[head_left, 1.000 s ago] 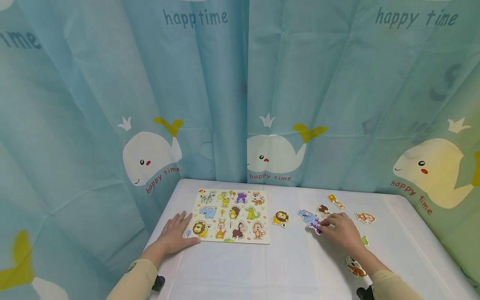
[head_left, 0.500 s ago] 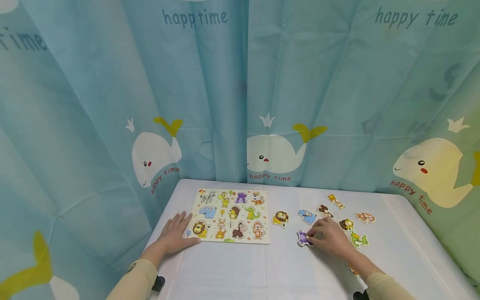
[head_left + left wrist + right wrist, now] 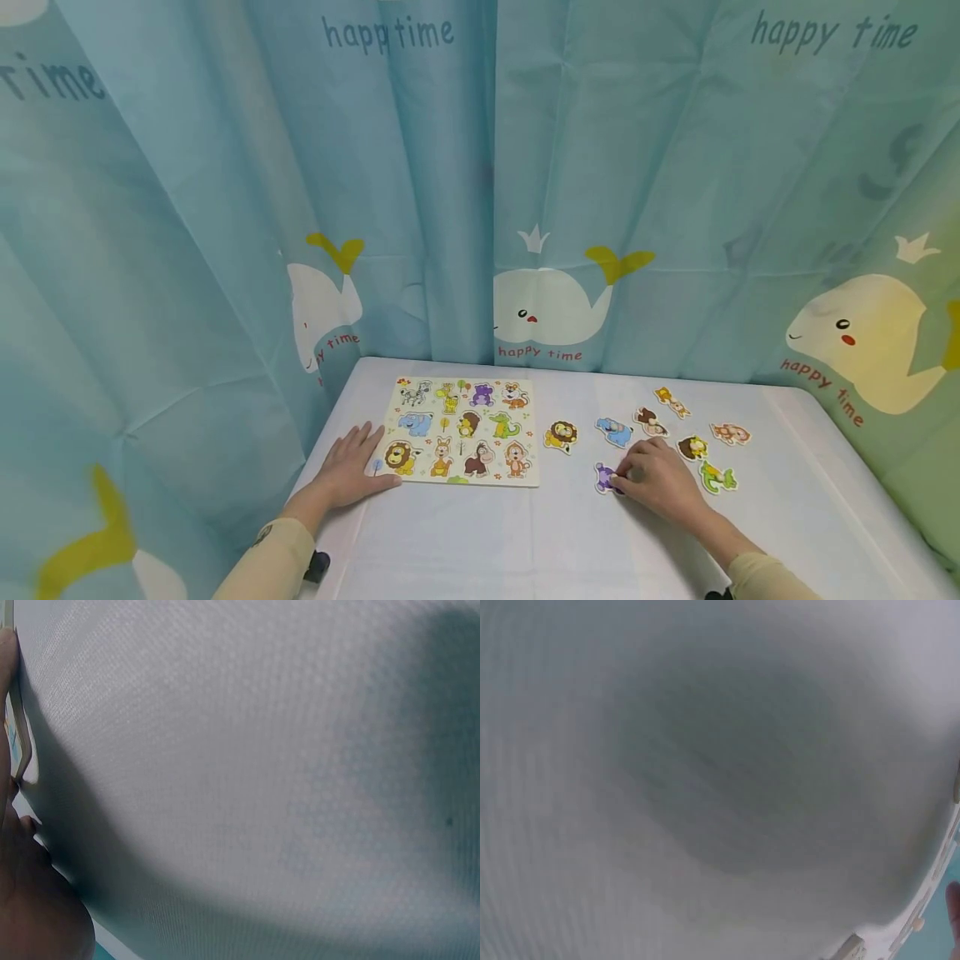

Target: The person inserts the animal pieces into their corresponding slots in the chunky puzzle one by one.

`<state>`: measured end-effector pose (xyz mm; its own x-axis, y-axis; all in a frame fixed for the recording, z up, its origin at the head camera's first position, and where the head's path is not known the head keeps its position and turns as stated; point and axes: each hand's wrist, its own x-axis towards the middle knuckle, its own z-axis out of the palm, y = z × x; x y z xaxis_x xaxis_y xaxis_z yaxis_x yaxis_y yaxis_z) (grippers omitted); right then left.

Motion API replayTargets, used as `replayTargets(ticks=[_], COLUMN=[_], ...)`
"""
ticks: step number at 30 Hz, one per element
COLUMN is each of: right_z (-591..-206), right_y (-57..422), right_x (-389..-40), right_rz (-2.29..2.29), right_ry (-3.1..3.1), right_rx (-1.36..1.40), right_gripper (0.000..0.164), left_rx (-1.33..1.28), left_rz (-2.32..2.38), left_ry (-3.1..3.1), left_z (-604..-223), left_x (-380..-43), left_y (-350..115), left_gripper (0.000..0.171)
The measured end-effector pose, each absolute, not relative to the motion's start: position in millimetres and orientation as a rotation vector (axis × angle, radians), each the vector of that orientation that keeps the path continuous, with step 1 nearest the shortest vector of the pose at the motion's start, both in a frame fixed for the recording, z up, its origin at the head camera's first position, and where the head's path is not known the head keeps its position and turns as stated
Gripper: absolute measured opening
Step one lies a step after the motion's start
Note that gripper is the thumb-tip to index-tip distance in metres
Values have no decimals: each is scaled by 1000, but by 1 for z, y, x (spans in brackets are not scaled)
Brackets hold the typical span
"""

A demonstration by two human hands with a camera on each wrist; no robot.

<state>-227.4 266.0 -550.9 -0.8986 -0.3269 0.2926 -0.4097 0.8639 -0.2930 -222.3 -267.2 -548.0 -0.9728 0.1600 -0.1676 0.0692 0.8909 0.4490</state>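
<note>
A wooden animal puzzle board (image 3: 450, 478) lies at the left of the table in the head view. My left hand (image 3: 348, 467) rests at its lower left corner, fingers spread and thumb along the front edge. In the left wrist view, part of that hand (image 3: 41, 900) shows beside the board's edge (image 3: 24, 742). To the right, my right hand (image 3: 660, 479) pinches the purple hippo puzzle piece (image 3: 603, 477) by its right side, flat at the table; fingers hide part of it. Just beyond lies a blue elephant piece (image 3: 615, 432), near a brown gorilla piece (image 3: 650, 422).
A lion piece (image 3: 561, 437) lies between board and elephant. Further right are a hedgehog piece (image 3: 692, 448), a green crocodile piece (image 3: 717, 478), a monkey piece (image 3: 731, 434) and, farther back, a kangaroo piece (image 3: 672, 402). A whale-print curtain (image 3: 450, 208) hangs behind the table (image 3: 465, 542).
The right hand has drawn the hippo piece left and nearer, off the elephant piece. The hedgehog and crocodile now show fully; the piece by the forearm is covered. The left hand has stayed.
</note>
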Motion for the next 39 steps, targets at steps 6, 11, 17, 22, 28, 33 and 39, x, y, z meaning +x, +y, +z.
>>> replayTargets(ticks=[6, 11, 17, 22, 28, 33, 39], right_z=[-554, -556, -558, -560, -561, -560, -560], right_y=[264, 262, 263, 266, 267, 266, 266], right_x=[-226, -228, -229, -231, -231, -228, -226], right_rz=[489, 468, 474, 471, 466, 488, 510], right_ry=[-2746, -2721, -2698, -2661, -2650, -2668, -2685], right_rx=[557, 564, 586, 648, 692, 642, 583], right_gripper=[28, 22, 15, 15, 17, 15, 15], left_rx=[178, 175, 183, 194, 202, 202, 188], left_rz=[663, 665, 672, 678, 693, 699, 682], left_ry=[2860, 2858, 2863, 2865, 2866, 2864, 2854], left_z=[-545, -543, -543, -543, -544, -544, -543], left_x=[-220, -220, -219, -218, -219, -220, -220], left_y=[-267, -266, -266, -267, -267, -267, -266], left_gripper=[108, 108, 107, 107, 106, 106, 108])
